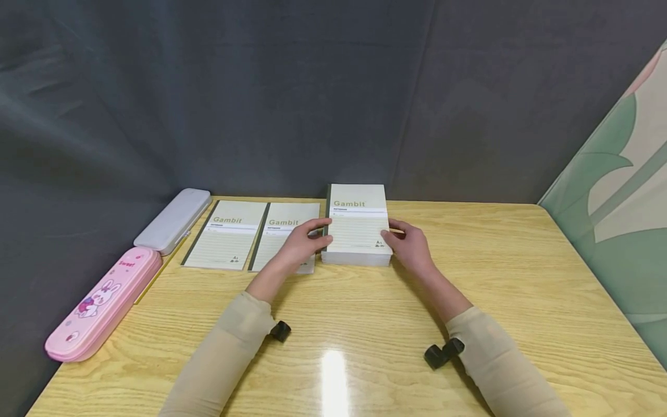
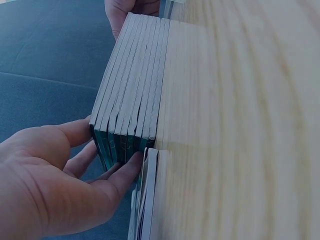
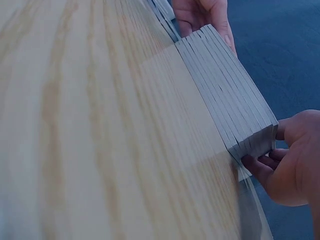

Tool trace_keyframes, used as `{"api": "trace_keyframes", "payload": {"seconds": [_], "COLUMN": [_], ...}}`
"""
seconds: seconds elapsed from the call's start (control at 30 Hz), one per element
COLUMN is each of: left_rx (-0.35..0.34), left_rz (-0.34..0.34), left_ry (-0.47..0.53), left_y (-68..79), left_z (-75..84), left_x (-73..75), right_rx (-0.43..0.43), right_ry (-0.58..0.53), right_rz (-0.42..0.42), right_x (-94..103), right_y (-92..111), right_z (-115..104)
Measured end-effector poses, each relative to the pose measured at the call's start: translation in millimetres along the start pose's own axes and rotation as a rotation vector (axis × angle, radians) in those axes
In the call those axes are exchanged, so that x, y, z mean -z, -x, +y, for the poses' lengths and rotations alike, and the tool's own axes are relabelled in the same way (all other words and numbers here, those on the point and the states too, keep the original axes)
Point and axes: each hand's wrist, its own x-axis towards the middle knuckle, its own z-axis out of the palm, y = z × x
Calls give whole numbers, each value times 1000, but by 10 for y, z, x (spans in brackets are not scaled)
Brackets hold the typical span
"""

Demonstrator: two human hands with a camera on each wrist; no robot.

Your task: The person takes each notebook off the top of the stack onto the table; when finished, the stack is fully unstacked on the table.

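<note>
A neat stack of notebooks [image 1: 359, 226] with cream "Gambit" covers and dark spines rests on the table near its back edge. My left hand [image 1: 302, 243] touches the spine side, its thumb and fingers spread along it; in the left wrist view, that hand [image 2: 65, 175] reaches the green spines. On the opposite side, my right hand [image 1: 411, 246] has its thumb at the top cover's edge and its fingers against the side. The right wrist view shows this hand [image 3: 297, 155] touching the stack's corner. Partly behind my left hand lies one flat notebook [image 1: 281, 255].
Another flat notebook [image 1: 224, 234] lies farther left. A pale pencil case [image 1: 174, 220] and a pink rabbit pencil case [image 1: 104, 304] line the table's left edge, with a thin yellow strip beside them. Dark cloth [image 1: 312, 98] hangs behind the wooden table [image 1: 365, 324].
</note>
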Motion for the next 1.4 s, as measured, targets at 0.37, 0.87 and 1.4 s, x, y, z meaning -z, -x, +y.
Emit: {"api": "trace_keyframes", "payload": {"seconds": [0.37, 0.87, 1.4], "left_rx": [2, 3, -6], "left_rz": [-20, -23, -84], "left_ry": [-15, -14, -65], "left_y": [8, -35, -10], "left_z": [4, -32, -29], "left_x": [7, -5, 9], "right_rx": [-7, -50, -45], "right_ry": [-13, -130, -88], "right_rz": [20, 29, -15], "right_x": [18, 77, 223], "right_y": [5, 2, -25], "right_z": [-21, 26, 49]}}
